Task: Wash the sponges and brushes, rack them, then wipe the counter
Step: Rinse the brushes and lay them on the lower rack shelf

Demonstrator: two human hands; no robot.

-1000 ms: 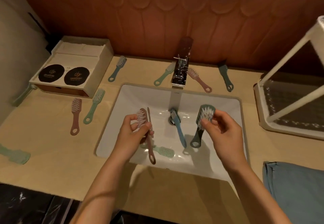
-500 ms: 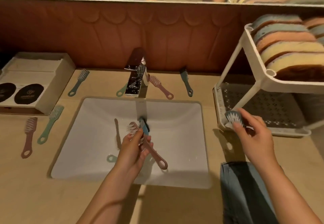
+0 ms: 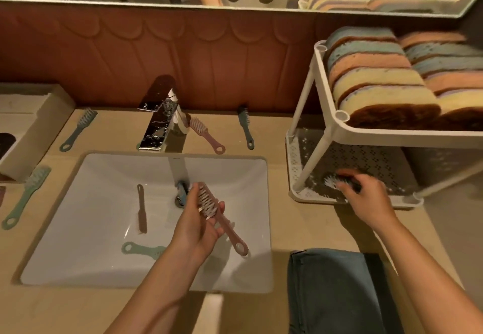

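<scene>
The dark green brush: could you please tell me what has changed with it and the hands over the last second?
The right hand carried the dark green brush rightward from over the sink onto the lower shelf of the rack, still gripping it. The left hand keeps holding the pink brush over the sink.

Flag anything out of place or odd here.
Nothing spilled or broken. One oddity: a blue brush lies right over the sink drain, partly covering it. Loose brushes lie at mixed angles on the counter, likely just waiting their turn.
</scene>
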